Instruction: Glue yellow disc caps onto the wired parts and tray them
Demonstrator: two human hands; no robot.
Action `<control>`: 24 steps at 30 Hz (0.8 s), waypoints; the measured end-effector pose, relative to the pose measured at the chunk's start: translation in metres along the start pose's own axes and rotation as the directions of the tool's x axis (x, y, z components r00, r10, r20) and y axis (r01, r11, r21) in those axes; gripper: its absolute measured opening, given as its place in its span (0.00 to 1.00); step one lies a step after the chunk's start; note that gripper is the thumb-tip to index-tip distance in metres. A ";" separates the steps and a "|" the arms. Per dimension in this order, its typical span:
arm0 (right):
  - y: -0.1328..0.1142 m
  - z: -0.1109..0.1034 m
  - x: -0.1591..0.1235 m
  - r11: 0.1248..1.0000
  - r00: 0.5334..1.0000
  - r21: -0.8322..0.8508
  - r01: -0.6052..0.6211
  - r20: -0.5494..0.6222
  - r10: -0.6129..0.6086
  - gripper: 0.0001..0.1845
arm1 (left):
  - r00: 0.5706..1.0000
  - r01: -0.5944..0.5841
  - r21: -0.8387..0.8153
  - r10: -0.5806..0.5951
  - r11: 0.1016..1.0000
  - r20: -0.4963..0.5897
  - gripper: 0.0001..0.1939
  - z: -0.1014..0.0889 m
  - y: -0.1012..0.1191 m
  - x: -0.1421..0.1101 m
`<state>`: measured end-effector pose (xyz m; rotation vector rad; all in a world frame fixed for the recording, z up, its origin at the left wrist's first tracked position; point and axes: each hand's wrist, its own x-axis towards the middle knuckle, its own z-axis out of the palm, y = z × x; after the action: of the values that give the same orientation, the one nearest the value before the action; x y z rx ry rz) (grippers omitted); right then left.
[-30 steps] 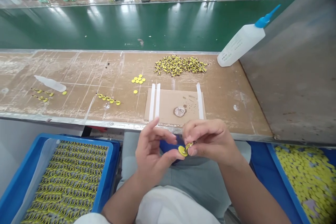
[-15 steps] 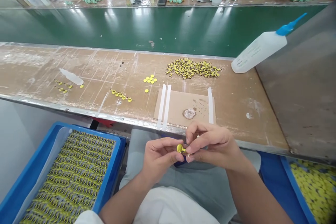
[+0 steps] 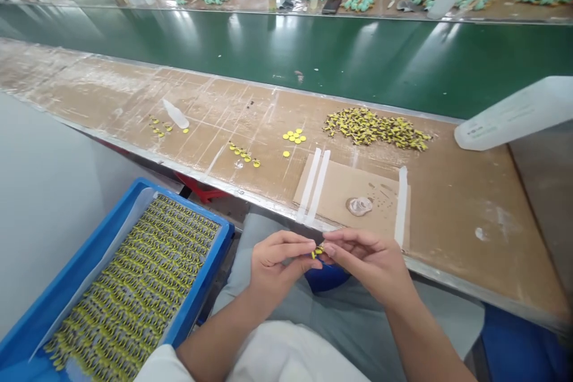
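My left hand (image 3: 280,262) and my right hand (image 3: 369,265) meet in front of my lap, and their fingertips pinch a small yellow-and-black part (image 3: 318,250) between them. Its exact shape is mostly hidden by my fingers. Just beyond my hands, a cardboard sheet (image 3: 344,191) lies on the workbench (image 3: 461,239), with a glue smear (image 3: 359,206) and white strips on it. Farther up are a heap of similar yellow-and-black parts (image 3: 376,129) and a small group of yellow discs (image 3: 294,137).
A blue tray (image 3: 129,274) of neatly rowed yellow parts sits at my left, below the bench. A white squeeze bottle (image 3: 514,113) lies at the right. Beyond a green conveyor belt (image 3: 286,51), co-workers handle green parts at another bench.
The view has swung and tilted, shifting the bench rightward. My hands have drawn closer, and the yellow disc seen earlier is now mostly hidden between my fingertips.
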<state>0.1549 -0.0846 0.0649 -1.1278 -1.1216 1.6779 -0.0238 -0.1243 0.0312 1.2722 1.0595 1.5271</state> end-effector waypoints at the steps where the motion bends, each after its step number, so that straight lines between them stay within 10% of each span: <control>1: 0.000 0.005 -0.002 0.999 0.998 -0.010 -0.037 -0.053 0.037 0.15 | 1.000 -0.017 0.031 0.017 0.999 -0.005 0.21 -0.001 -0.001 0.000; 11: 0.004 0.025 0.002 0.989 0.967 -0.037 -0.143 -0.218 0.132 0.20 | 0.996 -0.077 0.115 0.083 0.990 -0.041 0.17 -0.013 -0.004 0.001; 18: 0.013 0.047 0.033 0.987 0.989 -0.118 -0.107 0.086 0.118 0.24 | 0.971 0.139 -0.086 -0.153 0.987 -0.184 0.10 -0.036 -0.001 -0.004; 21: 0.017 0.058 0.065 0.948 0.994 -0.319 0.021 0.104 0.013 0.27 | 0.918 0.210 -0.027 -0.206 0.977 -0.337 0.11 -0.073 -0.001 -0.025; 24: 0.016 0.066 0.109 0.785 0.978 -0.596 0.169 0.000 -0.211 0.30 | 0.753 0.369 0.170 -0.187 0.914 -0.631 0.15 -0.137 0.000 -0.069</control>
<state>0.0595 -0.0029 0.0374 -1.3767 -1.7270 1.1372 -0.1521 -0.2017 -0.0034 0.7369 1.8592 1.6148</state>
